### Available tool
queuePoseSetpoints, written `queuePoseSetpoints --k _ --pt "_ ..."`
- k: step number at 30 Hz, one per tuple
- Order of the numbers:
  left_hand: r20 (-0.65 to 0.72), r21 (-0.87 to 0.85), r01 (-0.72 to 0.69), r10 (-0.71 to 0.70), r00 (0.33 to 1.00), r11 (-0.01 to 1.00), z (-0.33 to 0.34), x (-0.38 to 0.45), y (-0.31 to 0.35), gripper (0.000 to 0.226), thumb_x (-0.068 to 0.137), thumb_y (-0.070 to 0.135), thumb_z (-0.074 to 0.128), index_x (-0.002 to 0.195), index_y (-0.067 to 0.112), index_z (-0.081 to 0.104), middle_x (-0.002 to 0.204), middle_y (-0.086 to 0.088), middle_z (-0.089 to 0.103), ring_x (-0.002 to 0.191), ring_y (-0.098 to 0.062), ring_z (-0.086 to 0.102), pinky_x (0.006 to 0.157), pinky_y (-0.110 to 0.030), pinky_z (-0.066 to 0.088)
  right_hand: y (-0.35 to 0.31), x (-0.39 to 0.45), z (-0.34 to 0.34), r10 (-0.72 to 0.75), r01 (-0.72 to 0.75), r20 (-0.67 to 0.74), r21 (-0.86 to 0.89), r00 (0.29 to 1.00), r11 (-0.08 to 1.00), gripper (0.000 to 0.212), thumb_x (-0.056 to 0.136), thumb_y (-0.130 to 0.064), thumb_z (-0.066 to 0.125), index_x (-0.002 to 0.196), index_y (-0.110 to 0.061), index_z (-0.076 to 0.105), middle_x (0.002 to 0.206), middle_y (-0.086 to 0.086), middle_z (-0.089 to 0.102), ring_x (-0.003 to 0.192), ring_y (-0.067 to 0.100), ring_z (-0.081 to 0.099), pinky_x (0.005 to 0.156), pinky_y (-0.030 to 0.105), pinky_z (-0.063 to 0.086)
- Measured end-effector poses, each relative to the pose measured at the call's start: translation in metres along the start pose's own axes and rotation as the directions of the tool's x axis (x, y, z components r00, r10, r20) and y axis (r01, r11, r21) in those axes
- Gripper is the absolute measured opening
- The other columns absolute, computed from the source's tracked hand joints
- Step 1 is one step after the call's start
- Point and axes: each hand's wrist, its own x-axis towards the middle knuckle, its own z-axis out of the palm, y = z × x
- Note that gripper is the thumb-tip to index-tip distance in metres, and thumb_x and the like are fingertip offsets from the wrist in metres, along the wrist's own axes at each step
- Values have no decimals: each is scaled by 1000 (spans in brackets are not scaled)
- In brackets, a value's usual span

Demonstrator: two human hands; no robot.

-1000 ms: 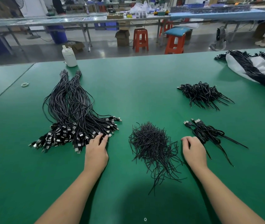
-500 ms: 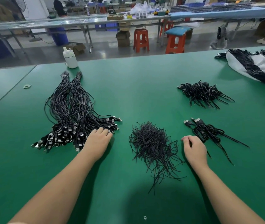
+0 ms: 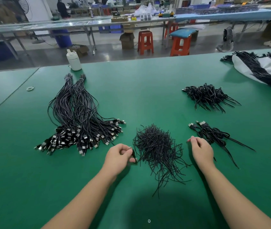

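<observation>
My left hand (image 3: 120, 156) pinches one black cable plug (image 3: 133, 155) just beside the loose tie pile (image 3: 156, 146) on the green table (image 3: 139, 90) — my right hand (image 3: 201, 150) is curled, whether it holds anything I cannot tell. Far right, cable bundles (image 3: 255, 67) lie across a white bag (image 3: 268, 66).

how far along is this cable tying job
Done: a pile of coiled cables far right and a smaller batch by the right hand. In hand: the left hand pinches one USB plug. Left: most of it, the big bundle of straight USB cables and the heap of twist ties.
</observation>
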Motion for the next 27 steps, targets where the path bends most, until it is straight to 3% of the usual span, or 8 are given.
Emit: queuePoseSetpoints --k 4,9,11,14,18,21,23,27 --pt "272 -270 37 39 961 962 3 -28 28 7 97 6 60 101 0 62 95 -26 71 82 -23 75 59 -21 54 -46 -26 4 16 -62 179 255 984 965 30 105 -33 42 94 -23 69 90 -1 71 80 18 63 67 26 46" --pt "28 -133 -316 322 946 939 7 -34 57 9 92 9 68 92 17 69 86 1 71 79 -4 66 68 -11 47 -100 -93 28 -300 -117 629 533 717 838 57 106 -48 24 110 -19 73 117 -1 73 118 14 64 106 25 44" --pt "-60 -198 -354 349 935 914 2 -30 65 11 91 9 68 91 20 70 85 7 70 82 -2 64 71 -11 47 -110 -106 28 -361 -172 638 617 680 768 50 103 -42 32 101 -14 74 107 9 74 116 23 65 106 29 44" --pt "-73 -330 -354 350 934 875 -4 -27 68 10 94 12 65 95 19 71 87 11 73 87 -3 65 76 -14 48 -121 -110 22 -390 -58 545 632 742 773 35 102 -33 44 83 -24 72 79 -1 66 95 21 65 98 36 46" --pt "161 -315 -268 329 930 911 1 -35 66 31 100 35 49 116 19 71 114 0 73 111 -12 65 95 -35 50 -128 -115 21 -439 31 480 648 760 761 34 106 -18 45 79 -18 66 67 -5 54 73 17 53 79 29 46" --pt "332 -144 -316 347 877 938 8 -44 67 39 106 34 35 128 20 65 87 -12 71 85 -11 65 77 -17 52 -134 -121 22 -451 10 476 680 755 733 34 101 -20 47 73 -24 66 63 -2 50 66 15 48 72 23 46" --pt "370 -87 -355 361 856 931 10 -45 69 42 109 27 28 132 18 62 61 1 63 65 -7 58 67 -17 48 -135 -123 22 -455 2 479 687 751 726 40 100 -20 47 66 -30 66 61 -3 50 64 15 47 69 20 45" --pt "382 -101 -401 408 829 910 7 -47 67 44 109 23 24 133 21 61 72 -4 69 76 -11 63 74 -15 49 -132 -124 20 -427 -25 487 681 762 732 46 105 -9 45 68 -26 67 61 0 51 63 15 49 66 19 44"
